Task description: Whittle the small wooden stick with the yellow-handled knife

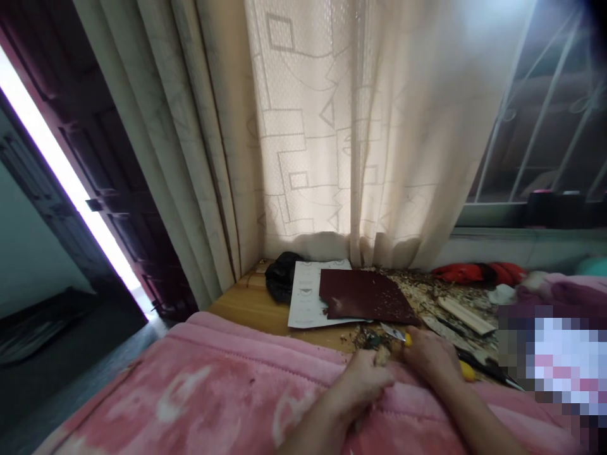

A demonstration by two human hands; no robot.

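Observation:
My left hand (364, 379) rests over the pink blanket, its fingers closed on a small pale piece of wood (382, 356). Just to its right, my right hand (434, 355) is wrapped round a yellow-handled knife (408, 340). The short metal blade points left, above and apart from the wood piece. Yellow also shows past the heel of that hand. Below the blade lies a dark heap of shavings and bits (372, 338). My palms and most of my fingertips are hidden.
A pink blanket (213, 379) covers the near side. On the wooden table (241, 303) lie a maroon board (365, 294), a white printed sheet (303, 309), a black bag (281, 278), scattered shavings, a pale wood strip (467, 316) and red cloth (478, 273). Curtains hang behind.

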